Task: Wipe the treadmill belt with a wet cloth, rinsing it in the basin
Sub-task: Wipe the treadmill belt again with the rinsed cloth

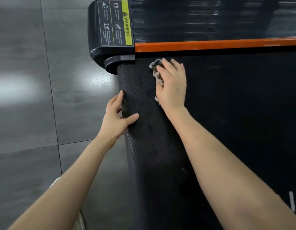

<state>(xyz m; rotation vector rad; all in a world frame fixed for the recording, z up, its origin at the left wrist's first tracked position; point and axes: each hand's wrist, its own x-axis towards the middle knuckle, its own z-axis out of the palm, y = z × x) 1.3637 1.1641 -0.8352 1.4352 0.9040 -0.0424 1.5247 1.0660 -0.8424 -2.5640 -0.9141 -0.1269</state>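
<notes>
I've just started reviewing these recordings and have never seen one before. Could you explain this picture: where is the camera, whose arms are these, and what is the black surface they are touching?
There is one picture, from a camera worn on a person's head, looking down at their own arms. The black textured surface is a treadmill belt, seen at its rounded end, with an orange strip and a warning sticker beside it. The right hand presses a pale cloth flat on the belt. The left hand grips the belt's rounded end, thumb on top. Grey floor tiles lie alongside. No basin shows.
</notes>
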